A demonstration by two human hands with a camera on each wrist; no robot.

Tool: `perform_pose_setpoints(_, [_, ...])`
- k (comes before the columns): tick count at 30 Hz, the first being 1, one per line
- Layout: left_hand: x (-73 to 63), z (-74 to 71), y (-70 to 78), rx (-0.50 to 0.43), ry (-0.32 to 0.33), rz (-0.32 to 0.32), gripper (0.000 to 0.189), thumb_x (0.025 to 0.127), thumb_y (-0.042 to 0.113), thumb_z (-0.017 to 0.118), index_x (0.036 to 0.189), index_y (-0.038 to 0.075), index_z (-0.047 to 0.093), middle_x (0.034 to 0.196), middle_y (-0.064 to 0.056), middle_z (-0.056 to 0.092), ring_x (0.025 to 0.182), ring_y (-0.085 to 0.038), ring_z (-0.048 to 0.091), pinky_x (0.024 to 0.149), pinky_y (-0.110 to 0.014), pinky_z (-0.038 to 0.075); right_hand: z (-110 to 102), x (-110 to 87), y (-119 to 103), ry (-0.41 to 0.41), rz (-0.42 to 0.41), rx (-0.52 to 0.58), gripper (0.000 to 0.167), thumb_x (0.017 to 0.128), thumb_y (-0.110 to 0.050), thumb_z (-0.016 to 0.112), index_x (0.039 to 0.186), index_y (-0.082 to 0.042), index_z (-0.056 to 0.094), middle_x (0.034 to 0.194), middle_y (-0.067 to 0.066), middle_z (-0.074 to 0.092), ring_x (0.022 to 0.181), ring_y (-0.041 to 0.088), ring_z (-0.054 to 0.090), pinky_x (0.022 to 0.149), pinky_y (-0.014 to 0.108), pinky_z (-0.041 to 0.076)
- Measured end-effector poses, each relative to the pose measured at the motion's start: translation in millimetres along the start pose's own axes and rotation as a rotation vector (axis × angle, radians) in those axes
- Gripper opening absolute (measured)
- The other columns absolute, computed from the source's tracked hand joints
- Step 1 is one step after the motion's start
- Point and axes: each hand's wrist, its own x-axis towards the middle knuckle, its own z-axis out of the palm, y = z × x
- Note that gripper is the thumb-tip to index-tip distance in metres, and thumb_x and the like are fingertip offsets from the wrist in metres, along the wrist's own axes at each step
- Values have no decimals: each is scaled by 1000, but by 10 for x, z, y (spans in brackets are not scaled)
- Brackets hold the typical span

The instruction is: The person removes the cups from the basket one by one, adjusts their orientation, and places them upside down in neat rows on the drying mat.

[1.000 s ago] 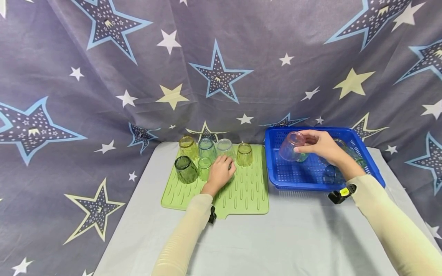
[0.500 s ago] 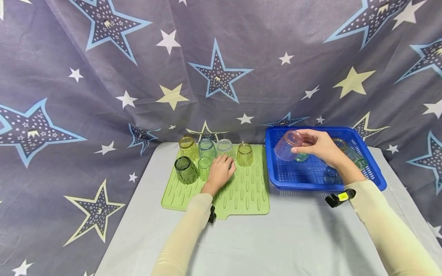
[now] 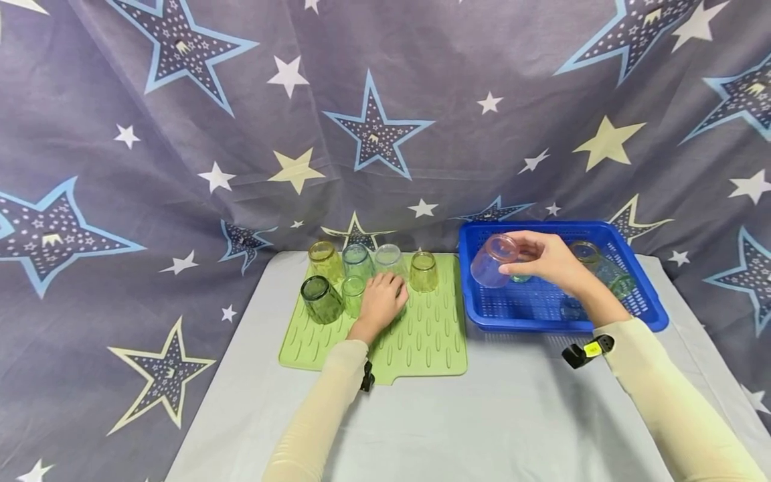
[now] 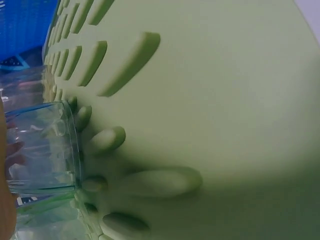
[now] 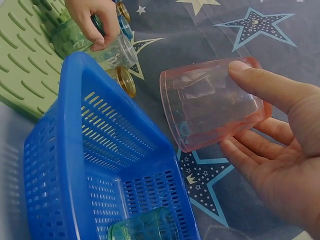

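My right hand point(image 3: 545, 260) pinches a clear pink drinking glass point(image 5: 215, 102) near its base, fingers on one side and thumb on the other. The glass is tilted above the left part of the blue basket point(image 3: 524, 325). Over on the green drying mat point(image 3: 430, 345), my left hand point(image 3: 381, 299) has its fingers curled round a bluish glass point(image 4: 42, 150), standing mouth down and mostly hidden from the head view. Close beside that hand are a light green glass point(image 3: 353, 294) and a clear glass point(image 3: 389, 260), both upside down.
More upturned glasses stand on the mat: a dark green one point(image 3: 322, 301), an amber one point(image 3: 325, 262), a blue one point(image 3: 358, 262) and a yellow one point(image 3: 423, 273). Several glasses lie in the basket, including a green-blue one point(image 5: 145, 227). A star-patterned cloth point(image 3: 385, 194) hangs behind.
My right hand has shifted slightly left with the pink glass, carrying it toward the basket's left side. The left hand stays in the same spot on the mat.
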Motion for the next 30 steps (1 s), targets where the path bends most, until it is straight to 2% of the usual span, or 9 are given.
perform_pose_setpoints(6, [7, -55, 41, 33, -23, -3, 27, 104, 27, 49, 110, 13, 72, 111, -7, 70, 104, -26, 63, 91, -43, 48, 6, -11, -14, -3, -7, -2, 60, 86, -19, 83, 139, -5, 59, 132, 19, 66, 107, 0, 65, 86, 18, 57])
perform_pose_setpoints(10, [24, -83, 64, 56, -31, 0, 27, 102, 31, 51, 110, 14, 71, 111, -6, 70, 105, -26, 63, 94, -44, 47, -2, -11, -30, -4, -10, -2, 60, 85, -19, 83, 139, -6, 59, 133, 20, 66, 108, 0, 65, 86, 18, 57])
perform_pose_setpoints(12, [39, -96, 83, 53, -56, -13, 28, 102, 35, 52, 112, 15, 70, 113, -6, 69, 107, -26, 62, 99, -45, 45, -10, -14, -41, -5, -9, -8, 61, 86, -20, 83, 140, -6, 59, 134, 20, 65, 109, 0, 64, 87, 17, 56])
perform_pose_setpoints(15, [84, -142, 152, 49, -61, -21, 33, 100, 40, 54, 116, 15, 69, 116, -5, 68, 111, -25, 62, 103, -45, 43, -15, -23, -56, -4, -9, -20, 61, 86, -20, 82, 141, -6, 58, 136, 18, 64, 113, 4, 63, 88, 16, 55])
perform_pose_setpoints(17, [121, -199, 220, 31, -18, -12, 34, 100, 40, 55, 117, 14, 69, 116, -5, 68, 111, -25, 62, 103, -45, 43, 0, -17, -72, -5, -14, -25, 61, 86, -19, 82, 141, -6, 58, 136, 18, 64, 115, 9, 64, 89, 16, 54])
perform_pose_setpoints(20, [223, -319, 363, -22, 105, 40, 33, 98, 37, 57, 115, 12, 70, 112, -4, 69, 106, -24, 64, 101, -42, 44, 24, -7, -85, -8, -20, -25, 61, 86, -19, 83, 141, -6, 59, 136, 17, 65, 118, 14, 64, 89, 15, 54])
perform_pose_setpoints(24, [402, -523, 602, -110, 243, 115, 28, 96, 33, 59, 113, 13, 71, 108, -1, 70, 101, -21, 64, 98, -39, 46, 60, 18, -97, -20, -21, -15, 63, 84, -20, 84, 141, -7, 59, 136, 17, 65, 117, 11, 64, 90, 15, 54])
perform_pose_setpoints(26, [485, -639, 737, -144, 284, 142, 27, 96, 32, 60, 113, 13, 71, 109, -1, 70, 101, -20, 64, 97, -38, 47, 82, 34, -105, -25, -21, -7, 63, 84, -21, 84, 141, -8, 60, 136, 17, 65, 116, 9, 64, 89, 16, 54])
perform_pose_setpoints(30, [608, -835, 983, -184, 321, 173, 29, 97, 33, 58, 115, 14, 70, 110, -1, 71, 102, -20, 66, 97, -38, 49, 130, 57, -125, -32, -36, 13, 62, 85, -19, 84, 141, -8, 60, 136, 17, 65, 113, 7, 65, 89, 18, 55])
